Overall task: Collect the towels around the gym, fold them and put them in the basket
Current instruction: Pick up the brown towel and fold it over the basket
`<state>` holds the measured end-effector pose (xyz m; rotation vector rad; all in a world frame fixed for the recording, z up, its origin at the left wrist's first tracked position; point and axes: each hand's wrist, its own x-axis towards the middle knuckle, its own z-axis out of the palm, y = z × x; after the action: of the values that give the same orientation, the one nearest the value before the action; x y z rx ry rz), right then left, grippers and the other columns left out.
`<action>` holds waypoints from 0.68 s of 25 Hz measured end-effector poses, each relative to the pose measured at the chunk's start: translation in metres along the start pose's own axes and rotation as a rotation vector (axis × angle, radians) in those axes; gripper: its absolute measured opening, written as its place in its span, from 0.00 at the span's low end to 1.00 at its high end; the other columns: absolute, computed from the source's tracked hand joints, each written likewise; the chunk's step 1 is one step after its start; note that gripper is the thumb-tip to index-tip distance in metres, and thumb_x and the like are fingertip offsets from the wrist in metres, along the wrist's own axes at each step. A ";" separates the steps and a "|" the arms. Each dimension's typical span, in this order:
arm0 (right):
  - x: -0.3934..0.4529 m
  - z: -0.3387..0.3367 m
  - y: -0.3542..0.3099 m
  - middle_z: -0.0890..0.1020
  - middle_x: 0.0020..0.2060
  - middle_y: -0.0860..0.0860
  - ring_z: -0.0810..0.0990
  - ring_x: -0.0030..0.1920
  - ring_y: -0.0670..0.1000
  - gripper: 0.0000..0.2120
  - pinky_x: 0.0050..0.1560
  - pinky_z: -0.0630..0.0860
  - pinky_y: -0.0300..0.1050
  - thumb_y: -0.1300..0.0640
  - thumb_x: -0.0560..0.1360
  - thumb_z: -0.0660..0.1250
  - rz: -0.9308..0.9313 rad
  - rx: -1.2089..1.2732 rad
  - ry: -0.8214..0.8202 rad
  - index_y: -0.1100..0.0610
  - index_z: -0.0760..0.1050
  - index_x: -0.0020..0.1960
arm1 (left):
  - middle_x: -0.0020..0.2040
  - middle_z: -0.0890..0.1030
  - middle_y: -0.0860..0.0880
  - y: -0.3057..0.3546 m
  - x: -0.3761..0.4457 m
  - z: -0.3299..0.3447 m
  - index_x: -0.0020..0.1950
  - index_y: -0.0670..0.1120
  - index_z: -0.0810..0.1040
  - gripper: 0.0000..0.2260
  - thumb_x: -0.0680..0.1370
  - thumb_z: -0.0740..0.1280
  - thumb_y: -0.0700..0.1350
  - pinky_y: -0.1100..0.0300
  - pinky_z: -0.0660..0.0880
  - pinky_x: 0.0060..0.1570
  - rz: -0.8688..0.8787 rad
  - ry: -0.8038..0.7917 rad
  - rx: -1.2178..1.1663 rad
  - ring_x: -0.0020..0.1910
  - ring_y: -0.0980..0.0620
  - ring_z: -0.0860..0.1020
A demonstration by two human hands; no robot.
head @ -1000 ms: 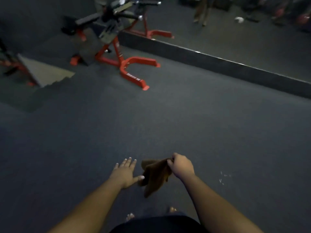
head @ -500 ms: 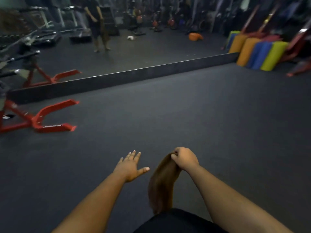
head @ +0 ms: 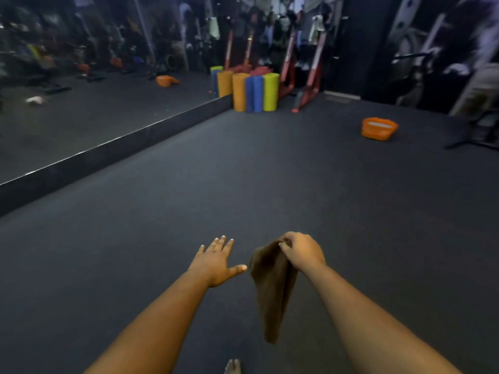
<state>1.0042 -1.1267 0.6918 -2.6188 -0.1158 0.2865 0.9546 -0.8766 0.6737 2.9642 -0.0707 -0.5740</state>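
A brown towel [head: 272, 290] hangs limp from my right hand [head: 302, 251], which pinches its top edge low in the middle of the view. My left hand [head: 216, 261] floats beside it, fingers spread flat, thumb pointing at the towel without touching it. An orange basket [head: 379, 128] with something pale inside sits on the dark floor at the far right. More towels hang on the racks at the back: a pale green one [head: 214, 28] and a light one [head: 314, 31].
A wall mirror with a dark base ledge [head: 113, 152] runs along the left. Upright foam rollers [head: 253, 91] in orange, blue and yellow stand in the far corner beside red rack legs [head: 307, 98]. Dark gym equipment [head: 475, 130] fills the right edge. My bare foot [head: 232, 367] shows below.
My view has swung right, away from the red bench frame, bringing the foam rollers and the orange basket into sight. The towel now hangs straight down. Both hands keep their pose.
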 end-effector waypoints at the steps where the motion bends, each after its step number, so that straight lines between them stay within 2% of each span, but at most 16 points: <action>1: 0.009 -0.016 0.019 0.83 0.46 0.44 0.81 0.47 0.49 0.09 0.46 0.79 0.48 0.47 0.81 0.63 0.032 -0.006 0.020 0.46 0.80 0.55 | 0.84 0.42 0.49 0.018 0.023 -0.009 0.83 0.52 0.40 0.47 0.72 0.47 0.78 0.44 0.45 0.80 0.042 -0.001 0.013 0.83 0.49 0.43; 4: 0.047 -0.068 0.075 0.82 0.47 0.43 0.81 0.47 0.48 0.08 0.50 0.80 0.50 0.47 0.81 0.63 0.131 -0.018 0.111 0.45 0.79 0.55 | 0.84 0.42 0.49 0.078 0.101 -0.034 0.83 0.52 0.40 0.55 0.62 0.40 0.81 0.44 0.45 0.80 0.177 0.010 0.036 0.83 0.49 0.43; 8: 0.098 -0.122 0.148 0.83 0.49 0.43 0.81 0.50 0.50 0.08 0.56 0.79 0.51 0.47 0.81 0.63 0.257 -0.052 0.211 0.45 0.79 0.56 | 0.84 0.42 0.49 0.160 0.211 -0.059 0.83 0.52 0.40 0.55 0.62 0.40 0.81 0.43 0.45 0.80 0.332 -0.001 0.055 0.83 0.48 0.43; 11: 0.128 -0.164 0.192 0.84 0.50 0.43 0.81 0.52 0.50 0.07 0.61 0.73 0.50 0.47 0.82 0.63 0.328 -0.167 0.243 0.44 0.78 0.57 | 0.84 0.42 0.49 0.215 0.275 -0.082 0.83 0.52 0.40 0.57 0.60 0.39 0.81 0.43 0.45 0.80 0.402 -0.010 0.086 0.83 0.49 0.43; 17: 0.197 -0.239 0.285 0.81 0.49 0.42 0.76 0.58 0.50 0.05 0.58 0.77 0.50 0.47 0.81 0.65 0.463 -0.115 0.381 0.43 0.80 0.53 | 0.84 0.41 0.49 0.321 0.386 -0.128 0.83 0.52 0.39 0.57 0.59 0.38 0.81 0.42 0.44 0.80 0.497 -0.027 0.133 0.83 0.49 0.42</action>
<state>1.2580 -1.4618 0.7206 -2.7334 0.6249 -0.0720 1.3526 -1.2078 0.6902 2.8885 -0.8477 -0.5515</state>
